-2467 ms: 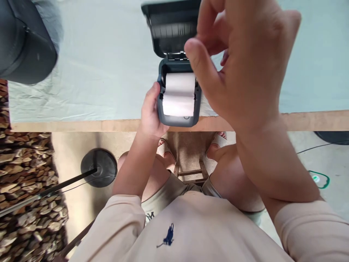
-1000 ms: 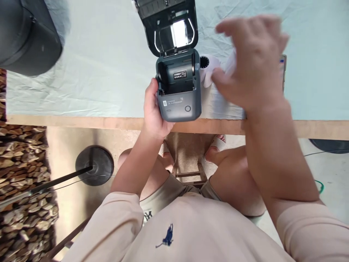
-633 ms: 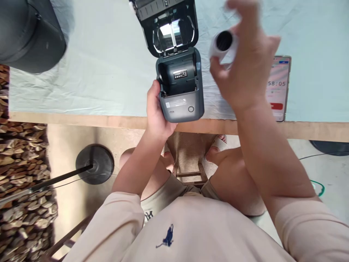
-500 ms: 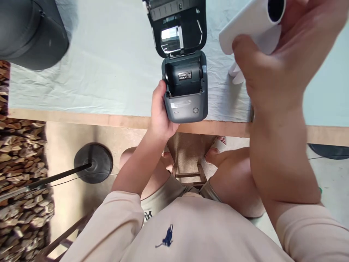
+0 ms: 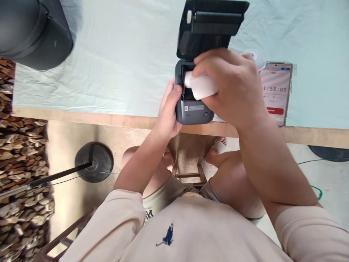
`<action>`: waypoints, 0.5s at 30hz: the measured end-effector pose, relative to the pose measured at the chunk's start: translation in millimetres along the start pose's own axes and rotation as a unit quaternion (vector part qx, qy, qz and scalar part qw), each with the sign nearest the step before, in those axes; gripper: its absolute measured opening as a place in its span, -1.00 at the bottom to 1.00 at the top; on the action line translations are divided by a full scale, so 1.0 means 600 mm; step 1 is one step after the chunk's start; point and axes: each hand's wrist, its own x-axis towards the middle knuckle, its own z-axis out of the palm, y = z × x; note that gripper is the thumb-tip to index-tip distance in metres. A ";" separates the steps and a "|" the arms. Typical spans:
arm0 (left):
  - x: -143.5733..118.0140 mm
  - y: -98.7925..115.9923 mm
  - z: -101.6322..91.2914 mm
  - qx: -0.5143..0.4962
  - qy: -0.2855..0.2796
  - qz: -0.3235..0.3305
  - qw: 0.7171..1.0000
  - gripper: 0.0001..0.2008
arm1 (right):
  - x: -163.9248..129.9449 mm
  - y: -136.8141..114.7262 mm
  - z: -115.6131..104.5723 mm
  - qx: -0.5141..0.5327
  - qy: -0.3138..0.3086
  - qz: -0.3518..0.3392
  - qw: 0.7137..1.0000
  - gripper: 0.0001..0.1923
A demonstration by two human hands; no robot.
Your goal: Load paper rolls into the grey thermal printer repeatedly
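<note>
A small dark grey label printer (image 5: pixel 194 112) stands at the table's near edge with its lid (image 5: pixel 209 27) flipped up. My left hand (image 5: pixel 169 111) grips the printer's left side. My right hand (image 5: pixel 231 87) holds a white paper roll (image 5: pixel 203 85) right at the open paper bay, the roll partly inside it. My fingers hide most of the bay and the far end of the roll.
A phone (image 5: pixel 275 92) showing a timer lies on the pale cloth (image 5: pixel 114 62) right of the printer. A dark rounded object (image 5: pixel 32 32) sits at the back left. Below the wooden table edge (image 5: pixel 81 117) are a round stand base (image 5: pixel 94 162) and stacked wood (image 5: pixel 21 174).
My right hand lifted the paper roll out of the printer, raised it to the right, and has now brought it back down to the open bay. The printer shifted slightly right.
</note>
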 end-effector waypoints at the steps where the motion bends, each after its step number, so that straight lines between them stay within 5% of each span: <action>1: 0.000 0.001 -0.001 0.010 -0.002 0.002 1.000 -0.74 | -0.001 0.000 -0.001 0.011 0.006 -0.011 1.000 -0.76; 8: -0.002 0.010 -0.012 0.019 -0.030 -0.011 0.999 -0.80 | -0.010 -0.003 -0.015 0.096 -0.012 -0.131 0.987 -0.80; 12: -0.006 0.007 -0.014 0.033 -0.037 -0.027 0.998 -0.72 | -0.005 0.007 -0.022 0.135 0.107 -0.012 0.985 -0.77; 15: -0.008 0.004 -0.015 0.048 -0.030 -0.033 0.998 -0.57 | 0.002 0.007 -0.024 0.179 0.079 0.066 0.978 -0.55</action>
